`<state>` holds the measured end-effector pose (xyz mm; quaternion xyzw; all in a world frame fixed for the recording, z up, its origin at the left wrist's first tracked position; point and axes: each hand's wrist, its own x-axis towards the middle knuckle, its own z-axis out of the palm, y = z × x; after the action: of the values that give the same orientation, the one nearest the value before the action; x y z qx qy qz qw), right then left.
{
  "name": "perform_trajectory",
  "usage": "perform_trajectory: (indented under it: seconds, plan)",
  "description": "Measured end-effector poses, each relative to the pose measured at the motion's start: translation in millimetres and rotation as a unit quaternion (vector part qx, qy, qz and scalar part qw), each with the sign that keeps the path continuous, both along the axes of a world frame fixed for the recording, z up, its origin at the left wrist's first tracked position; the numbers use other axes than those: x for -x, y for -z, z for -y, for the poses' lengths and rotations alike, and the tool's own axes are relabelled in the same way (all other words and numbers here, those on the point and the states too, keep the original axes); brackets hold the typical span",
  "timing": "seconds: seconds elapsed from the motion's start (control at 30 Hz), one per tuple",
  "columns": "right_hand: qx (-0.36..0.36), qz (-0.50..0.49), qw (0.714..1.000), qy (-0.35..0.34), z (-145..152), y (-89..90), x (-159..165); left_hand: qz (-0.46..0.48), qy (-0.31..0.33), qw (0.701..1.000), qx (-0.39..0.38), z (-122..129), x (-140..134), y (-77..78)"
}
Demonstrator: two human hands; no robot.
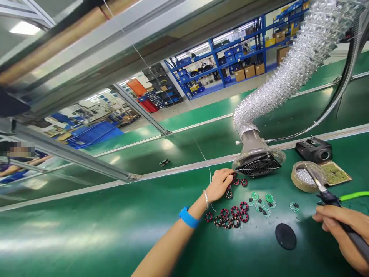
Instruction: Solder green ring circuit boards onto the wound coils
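My left hand [220,184], with a bracelet and a blue wristband, reaches to the small red-and-black wound rings in front of the fume extractor [258,164]. Its fingers are bent together at the rings, and what they hold, if anything, is hidden. A group of similar wound rings [226,223] lies nearer me. My right hand [346,227] grips a soldering iron [331,198], whose tip end reaches over a round tub [307,187] of silvery shavings. Between the hands lie several green ring-shaped circuit boards [260,206] and a black disc [285,236].
A silver flexible duct [268,90] rises from the extractor. Right of it stand a black holder [314,150] and a flat tray with a yellowish pad [334,172]. A metal frame [123,169] crosses behind the green bench. At far left, another person's arm [13,169] shows.
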<state>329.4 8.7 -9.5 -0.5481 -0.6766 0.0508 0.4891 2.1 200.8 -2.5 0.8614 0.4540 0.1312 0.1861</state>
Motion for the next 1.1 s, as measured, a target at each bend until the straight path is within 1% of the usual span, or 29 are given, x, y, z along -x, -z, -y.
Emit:
perform_trajectory:
  seconds: [0.13, 0.2, 0.27, 0.3, 0.37, 0.43, 0.5, 0.57, 0.63, 0.73, 0.8, 0.87, 0.97, 1.1]
  plan:
    - [-0.015, 0.01, 0.999, -0.026, -7.5, -5.7, 5.2, 0.013, 0.036, 0.999, 0.031, 35.9, -5.2, -9.4]
    - [-0.007, 0.0, 0.999, -0.036, -10.4, -4.7, 8.4, 0.017, 0.05, 0.998, 0.04, 51.0, -7.8, -16.9]
    - [0.008, -0.017, 0.999, -0.047, -12.1, -2.0, 11.9, 0.023, 0.046, 0.998, 0.037, 66.5, -10.9, -25.1]
    - [0.017, -0.025, 0.998, -0.055, -12.7, -0.3, 13.7, 0.026, 0.036, 0.999, 0.023, 74.8, -12.9, -28.9]
    - [0.026, -0.029, 0.996, -0.076, -13.3, 2.9, 17.2, 0.024, 0.008, 0.999, -0.029, 92.4, -18.1, -34.6]
    - [0.023, -0.011, 0.995, -0.098, -13.3, 5.1, 20.5, 0.004, -0.005, 0.997, -0.08, 110.0, -24.6, -36.1]
    - [0.016, 0.013, 0.993, -0.117, -12.7, 6.1, 23.9, -0.02, -0.009, 0.994, -0.103, 125.2, -31.2, -32.6]
    - [0.016, 0.029, 0.991, -0.131, -11.8, 6.1, 27.2, -0.027, -0.024, 0.993, -0.114, 136.6, -36.8, -25.3]
    - [0.021, 0.037, 0.989, -0.142, -10.7, 5.0, 30.0, -0.018, -0.038, 0.991, -0.125, 144.7, -41.2, -17.2]
    - [0.034, 0.044, 0.986, -0.16, -9.3, 2.0, 32.1, -0.003, -0.034, 0.99, -0.138, 153.9, -46.3, -9.9]
    - [0.049, 0.046, 0.983, -0.171, -8.4, 0.1, 32.0, 0.008, -0.021, 0.991, -0.13, 158.6, -49.0, -10.0]
    - [0.065, 0.052, 0.98, -0.182, -7.1, -0.6, 31.1, 0.018, -0.003, 0.994, -0.105, 161.4, -51.2, -12.4]
    - [0.075, 0.063, 0.976, -0.196, -4.2, 1.9, 29.7, 0.018, 0.031, 0.997, -0.074, 162.0, -53.7, -15.7]
    - [0.034, 0.055, 0.976, -0.207, -1.6, 9.0, 29.6, -0.004, 0.053, 0.997, -0.061, 159.9, -57.6, -15.1]
